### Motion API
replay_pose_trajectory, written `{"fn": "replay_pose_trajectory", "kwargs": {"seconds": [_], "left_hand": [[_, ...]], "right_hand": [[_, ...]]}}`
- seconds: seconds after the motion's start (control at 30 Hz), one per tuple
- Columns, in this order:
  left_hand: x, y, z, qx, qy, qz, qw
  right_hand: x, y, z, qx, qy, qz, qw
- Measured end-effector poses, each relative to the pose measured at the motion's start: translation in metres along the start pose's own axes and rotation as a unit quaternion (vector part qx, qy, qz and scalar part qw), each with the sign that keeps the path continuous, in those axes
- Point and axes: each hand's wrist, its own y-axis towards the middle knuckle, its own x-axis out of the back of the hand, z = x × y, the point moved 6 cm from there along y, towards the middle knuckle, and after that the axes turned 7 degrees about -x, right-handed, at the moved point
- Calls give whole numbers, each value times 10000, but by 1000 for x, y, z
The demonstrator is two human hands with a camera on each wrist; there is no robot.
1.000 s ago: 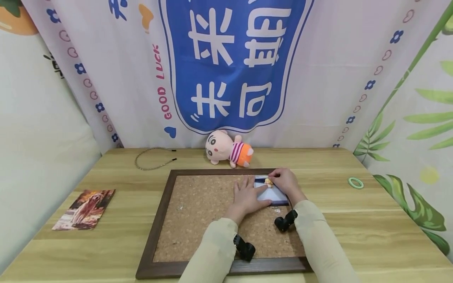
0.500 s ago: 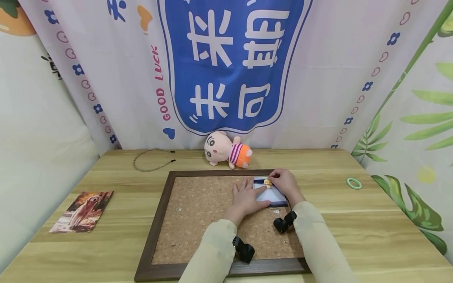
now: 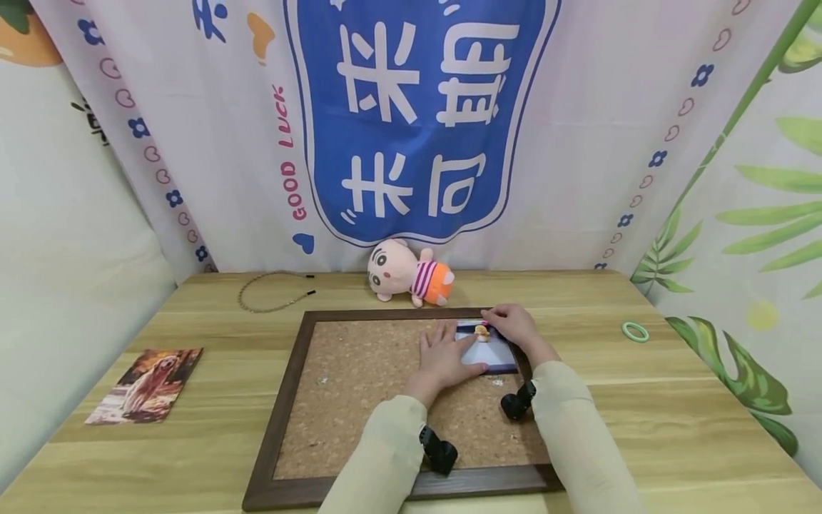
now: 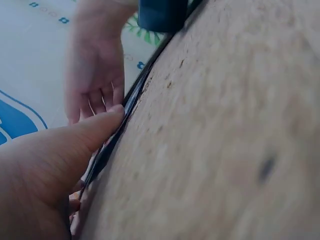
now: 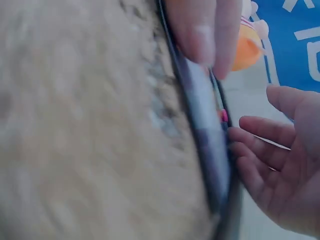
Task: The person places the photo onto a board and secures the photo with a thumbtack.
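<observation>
A small picture card point(image 3: 497, 355), pale blue with a little yellow-and-white figure, lies in the upper right of a framed cork board point(image 3: 359, 400). My left hand point(image 3: 444, 363) rests with spread fingers over the card's left part, its thumb point(image 4: 102, 131) along the near edge. By the card's upper right corner is my right hand point(image 3: 519, 331), its thumb and fingers apart and nothing held between them in the right wrist view. Just beyond its fingertips sits a small pink pin head point(image 5: 223, 116) on the card. The pin's shaft cannot be seen.
A plush doll point(image 3: 409, 273) lies behind the board. To its left is a thin looped headband point(image 3: 263, 308). A dog photo point(image 3: 146, 385) lies at the table's left, a green ring point(image 3: 634, 331) at the right. Printed cloth hangs around the table point(image 3: 642, 400).
My right hand has let go at the card's corner, and the pink pin head now shows. The left hand stays on the card. The whole head view has shifted slightly.
</observation>
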Motion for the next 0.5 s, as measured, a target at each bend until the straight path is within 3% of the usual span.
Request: {"fn": "replay_pose_trajectory", "kwargs": {"seconds": [0.1, 0.23, 0.37, 0.5], "left_hand": [[4, -2, 1, 55, -193, 28, 9998], [16, -5, 4, 135, -386, 44, 9992], [40, -5, 5, -47, -193, -187, 9996], [69, -12, 11, -102, -265, -509, 9983]], "right_hand": [[5, -2, 4, 97, 169, 377, 9991], [19, -7, 19, 344, 412, 587, 9968], [39, -13, 36, 592, 783, 596, 9934], [56, -23, 50, 915, 659, 632, 9916]]}}
